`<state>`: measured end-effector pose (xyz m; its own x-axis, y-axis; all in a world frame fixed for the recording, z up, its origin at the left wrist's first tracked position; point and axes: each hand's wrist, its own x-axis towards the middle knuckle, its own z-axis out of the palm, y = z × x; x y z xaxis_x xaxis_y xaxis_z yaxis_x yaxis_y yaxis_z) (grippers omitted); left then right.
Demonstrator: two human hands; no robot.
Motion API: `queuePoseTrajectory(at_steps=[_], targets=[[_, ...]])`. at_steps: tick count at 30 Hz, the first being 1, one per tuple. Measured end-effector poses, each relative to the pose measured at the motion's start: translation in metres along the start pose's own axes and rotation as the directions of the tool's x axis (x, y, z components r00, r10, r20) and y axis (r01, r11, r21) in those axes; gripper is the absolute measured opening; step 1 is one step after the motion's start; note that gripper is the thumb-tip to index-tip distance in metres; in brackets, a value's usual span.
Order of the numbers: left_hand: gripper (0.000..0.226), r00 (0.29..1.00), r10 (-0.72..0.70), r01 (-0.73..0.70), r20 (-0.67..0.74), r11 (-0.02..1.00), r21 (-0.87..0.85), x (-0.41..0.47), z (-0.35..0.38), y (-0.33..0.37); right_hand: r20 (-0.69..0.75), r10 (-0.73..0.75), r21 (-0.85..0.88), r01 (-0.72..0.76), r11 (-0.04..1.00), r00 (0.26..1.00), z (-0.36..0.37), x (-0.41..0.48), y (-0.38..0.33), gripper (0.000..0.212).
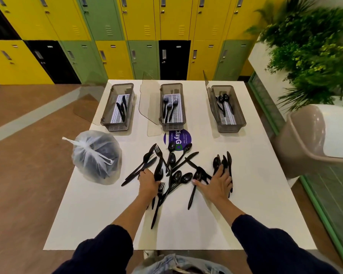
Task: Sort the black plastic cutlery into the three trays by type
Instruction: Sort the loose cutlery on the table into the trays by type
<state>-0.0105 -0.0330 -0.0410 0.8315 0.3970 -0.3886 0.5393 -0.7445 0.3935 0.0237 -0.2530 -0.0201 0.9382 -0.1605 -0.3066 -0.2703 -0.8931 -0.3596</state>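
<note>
The right hand (218,183) lies spread flat on the tangled cutlery pile (174,167) in the middle of the bench (107,214); the left hand (148,182) rests there too, its grip unclear. The pieces look light, stiff and slippery, best pinched singly by the handle

Tied bag (96,157), purple sticker (183,136), lockers (111,56), perhaps chair (305,135)
</note>
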Motion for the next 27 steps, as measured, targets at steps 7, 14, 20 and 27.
queuePoseTrajectory(at_steps=[7,14,20,27], targets=[[0.039,0.997,-0.075,0.075,-0.01,0.997,0.014,-0.002,0.001,0.005,-0.015,-0.047,0.034,0.047,0.998,0.999,0.003,0.004,-0.015,0.1],[0.04,0.995,-0.092,0.096,-0.032,0.975,0.202,-0.005,-0.001,0.01,0.039,0.066,0.205,-0.073,0.976,0.997,0.005,0.011,-0.026,0.071],[0.043,0.989,-0.15,0.147,0.011,0.977,0.153,-0.008,-0.005,0.015,0.091,0.145,0.226,-0.162,0.961,0.985,0.007,0.021,-0.028,0.068],[0.043,0.978,-0.198,0.188,0.065,0.973,0.135,-0.012,-0.01,0.018,0.153,0.176,0.17,-0.202,0.965,0.972,0.013,0.019,-0.037,0.046]])
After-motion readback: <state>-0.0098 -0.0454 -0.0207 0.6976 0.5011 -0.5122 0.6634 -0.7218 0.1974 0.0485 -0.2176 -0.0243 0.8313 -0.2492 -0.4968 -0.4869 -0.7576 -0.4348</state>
